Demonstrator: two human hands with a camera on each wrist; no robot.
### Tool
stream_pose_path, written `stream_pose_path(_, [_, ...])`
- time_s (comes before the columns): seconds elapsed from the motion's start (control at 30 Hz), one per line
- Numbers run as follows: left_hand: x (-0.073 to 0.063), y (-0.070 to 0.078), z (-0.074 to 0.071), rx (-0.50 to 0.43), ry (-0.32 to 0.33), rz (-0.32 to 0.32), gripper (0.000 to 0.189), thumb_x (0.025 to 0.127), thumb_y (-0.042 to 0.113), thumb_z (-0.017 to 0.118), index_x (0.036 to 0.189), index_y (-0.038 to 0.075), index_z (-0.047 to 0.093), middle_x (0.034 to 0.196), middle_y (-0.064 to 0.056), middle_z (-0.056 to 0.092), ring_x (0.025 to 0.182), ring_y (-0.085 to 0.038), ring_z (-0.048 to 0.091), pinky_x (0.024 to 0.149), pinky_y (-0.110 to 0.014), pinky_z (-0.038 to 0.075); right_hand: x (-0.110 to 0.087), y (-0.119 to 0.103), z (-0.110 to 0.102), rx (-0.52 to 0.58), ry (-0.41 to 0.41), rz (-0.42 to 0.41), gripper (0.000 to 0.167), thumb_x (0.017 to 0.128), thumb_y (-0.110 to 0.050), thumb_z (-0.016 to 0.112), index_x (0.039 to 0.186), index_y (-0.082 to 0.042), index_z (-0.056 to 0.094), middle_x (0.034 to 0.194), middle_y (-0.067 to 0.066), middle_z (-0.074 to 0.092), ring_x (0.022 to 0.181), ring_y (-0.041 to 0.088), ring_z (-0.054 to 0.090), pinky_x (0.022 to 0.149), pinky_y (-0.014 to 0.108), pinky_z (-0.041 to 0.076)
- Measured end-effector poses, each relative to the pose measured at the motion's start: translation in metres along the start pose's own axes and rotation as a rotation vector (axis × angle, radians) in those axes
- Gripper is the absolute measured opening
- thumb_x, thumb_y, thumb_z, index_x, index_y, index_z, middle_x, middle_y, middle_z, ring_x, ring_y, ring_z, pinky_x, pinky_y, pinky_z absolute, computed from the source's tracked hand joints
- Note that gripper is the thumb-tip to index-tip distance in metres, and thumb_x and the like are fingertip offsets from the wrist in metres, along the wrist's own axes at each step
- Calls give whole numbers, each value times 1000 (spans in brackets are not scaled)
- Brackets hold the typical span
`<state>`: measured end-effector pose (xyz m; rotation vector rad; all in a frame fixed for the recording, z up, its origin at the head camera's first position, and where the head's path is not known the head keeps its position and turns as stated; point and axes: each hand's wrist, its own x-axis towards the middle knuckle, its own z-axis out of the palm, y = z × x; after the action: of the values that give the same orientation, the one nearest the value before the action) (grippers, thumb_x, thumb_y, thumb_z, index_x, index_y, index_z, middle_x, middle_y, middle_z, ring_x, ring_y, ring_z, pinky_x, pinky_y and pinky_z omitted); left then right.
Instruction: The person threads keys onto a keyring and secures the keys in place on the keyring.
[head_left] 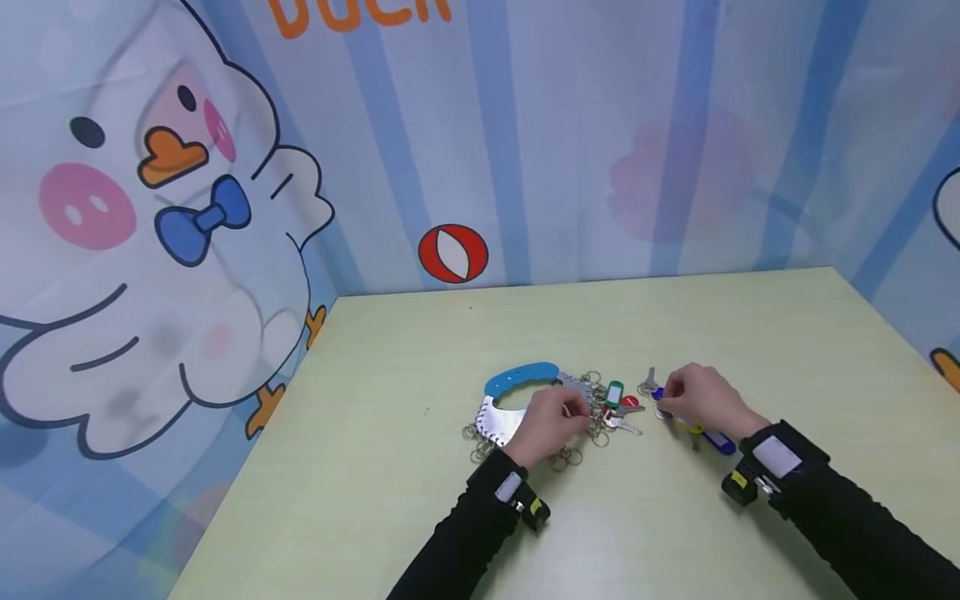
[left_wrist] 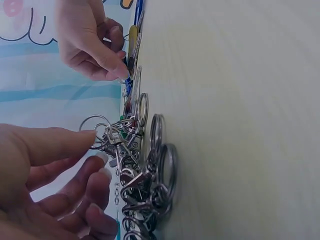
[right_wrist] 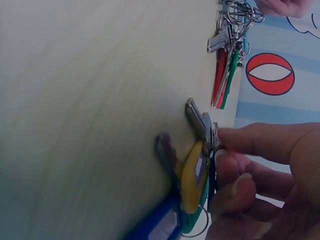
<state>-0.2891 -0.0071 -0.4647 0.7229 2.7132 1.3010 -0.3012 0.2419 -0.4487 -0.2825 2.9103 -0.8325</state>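
Note:
A key holder with a blue handle (head_left: 521,377) and a silver metal plate (head_left: 497,423) lies on the table, its edge hung with several metal rings and clasps. Above its right side my left hand (head_left: 549,423) pinches one of the key rings (left_wrist: 95,118) between thumb and finger. Beside the holder are keys with a green tag (head_left: 614,393) and a red tag (head_left: 631,402). Further right, my right hand (head_left: 705,402) pinches a small part of a group of tagged keys, mostly hidden by the fingers. A yellow tag (right_wrist: 191,182) and a blue tag (right_wrist: 157,220) lie below those fingertips.
The pale wooden table (head_left: 360,500) meets a printed cloth backdrop (head_left: 570,167) at its back and sides. Loose rings (head_left: 480,450) stick out at the holder's left and front edges. A small wrist camera (head_left: 535,510) sits under the left forearm.

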Motion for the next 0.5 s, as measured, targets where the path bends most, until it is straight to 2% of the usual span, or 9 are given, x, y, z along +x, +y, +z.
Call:
stream_pose_path(0.13, [0,1,-2,-35,1,16,3,85,6,69,88,4,67,85,-4,67,70,-4,54,61,-15,44,-5,-4,-2,41,62,-62,9,86,-13,65,81,-6,66,77,5,64,67,15,53,58,26,41])
stream_pose_path(0.3, [-1,2,-4,-25,8,20,3,86,4,68,87,6,67,86,-4,68,70,-4,55,62,-14,43,-16,-17,-5,206,165,-139,10,90,-18,65,89,-8,66,93,9,66,76,14,53,63,24,42])
stream_pose_path(0.4, [-1,2,-4,-12,19,29,5,85,2,67,86,7,67,86,-4,68,70,-3,54,62,-13,44,-20,-25,-6,376,154,-157,21,94,-26,62,96,-6,65,107,11,66,88,7,56,75,23,45])
stream_pose_path(0.5, [-1,1,-3,-3,28,37,6,85,1,66,87,6,67,87,-4,69,70,-3,55,63,-13,44,-21,-27,-7,645,62,-191,28,99,-29,53,98,-3,62,114,5,66,99,4,58,89,25,44])
